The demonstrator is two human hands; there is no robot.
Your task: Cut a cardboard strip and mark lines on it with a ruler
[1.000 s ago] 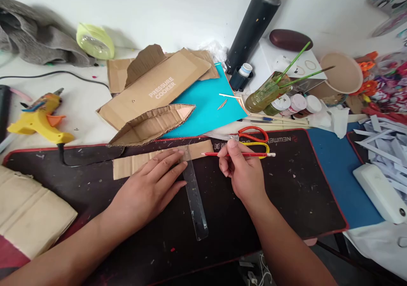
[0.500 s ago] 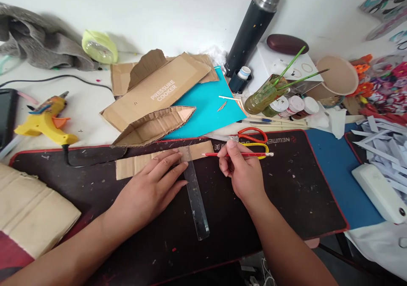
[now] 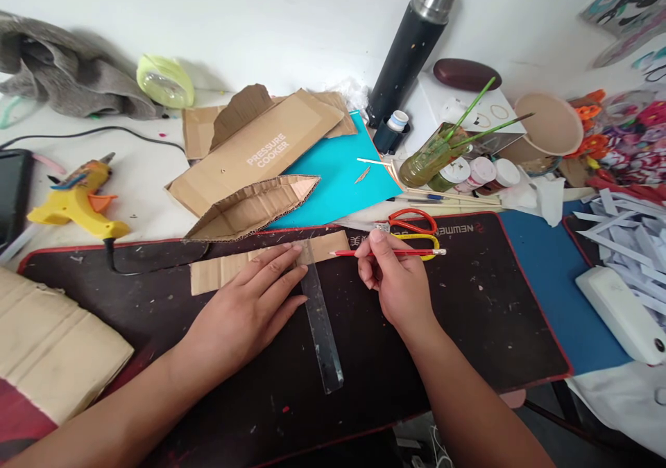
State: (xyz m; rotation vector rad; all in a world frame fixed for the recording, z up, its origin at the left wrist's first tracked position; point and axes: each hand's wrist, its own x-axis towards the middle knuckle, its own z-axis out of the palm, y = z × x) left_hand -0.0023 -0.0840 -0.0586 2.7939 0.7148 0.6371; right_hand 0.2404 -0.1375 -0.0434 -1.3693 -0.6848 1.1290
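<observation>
Centrally, left hand (image 3: 247, 305) lies flat, fingers extended, on clear plastic ruler (image 3: 323, 336) and narrow brown cardboard strip (image 3: 333, 245); right hand (image 3: 402, 277), rightward, curls thumb-up, pinching slim red pencil (image 3: 345, 252) sideways.

1 left hand (image 3: 250, 308), 1 right hand (image 3: 399, 281), 1 red pencil (image 3: 424, 252), 1 clear ruler (image 3: 320, 333), 1 cardboard strip (image 3: 211, 276), 1 boat-shaped cardboard piece (image 3: 250, 208), 1 glue gun (image 3: 80, 203), 1 pair of scissors (image 3: 383, 226), 1 thermos (image 3: 406, 55), 3 lidded jars (image 3: 483, 171), 2 green sticks (image 3: 471, 108)
</observation>
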